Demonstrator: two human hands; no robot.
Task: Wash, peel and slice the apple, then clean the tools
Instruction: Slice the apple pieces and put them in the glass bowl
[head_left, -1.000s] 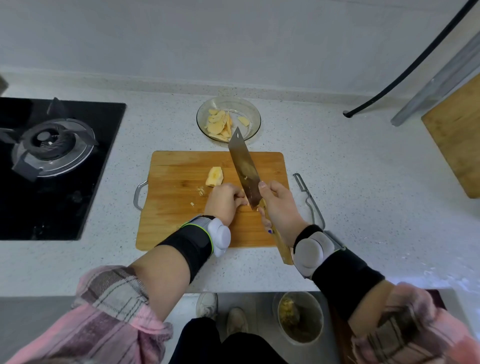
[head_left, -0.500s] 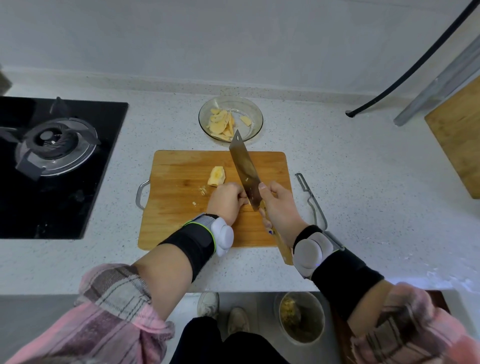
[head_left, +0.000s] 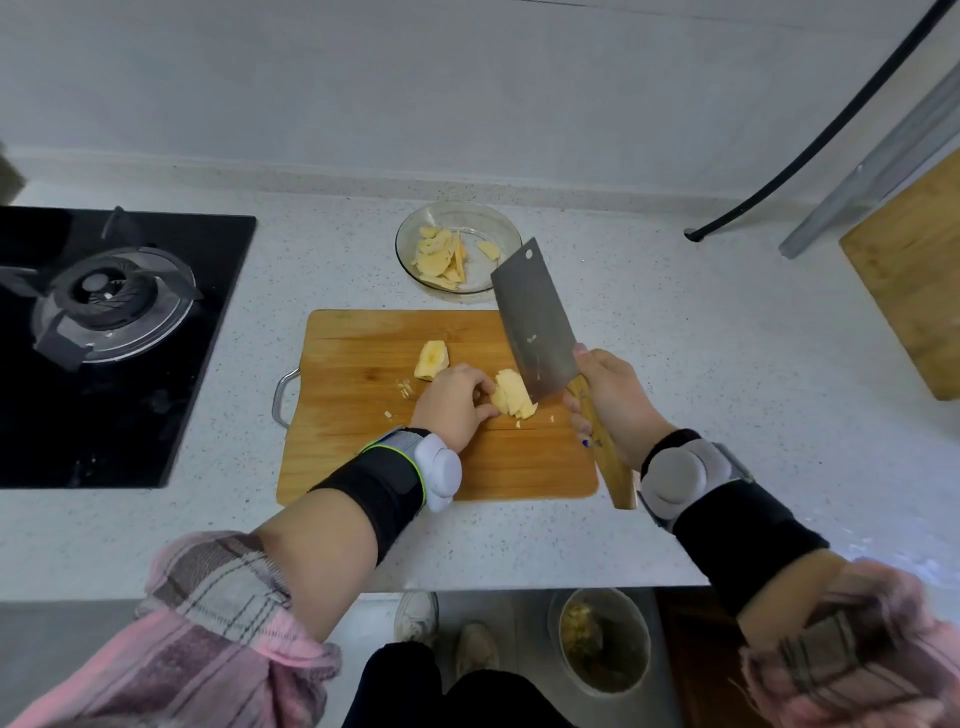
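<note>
Right hand (head_left: 613, 395) grips cleaver (head_left: 535, 327) handle, blade tilted above cutting board (head_left: 363, 457). Left hand (head_left: 454, 402), fingers curled, holds sliced apple pile (head_left: 511, 400) on board; apple chunk (head_left: 431, 359) just beside. More slices in glass bowl (head_left: 498, 218) on bench (head_left: 701, 415).

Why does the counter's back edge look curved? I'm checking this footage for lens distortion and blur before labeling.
Head view: wide-angle distortion bows the counter edges and stretches the sleeves at the corners. Head view: lighting is soft and even, with only faint shadows. Head view: the cleaver and apple slices on the cutting board look sharp; the plaid sleeves are smeared.
</note>
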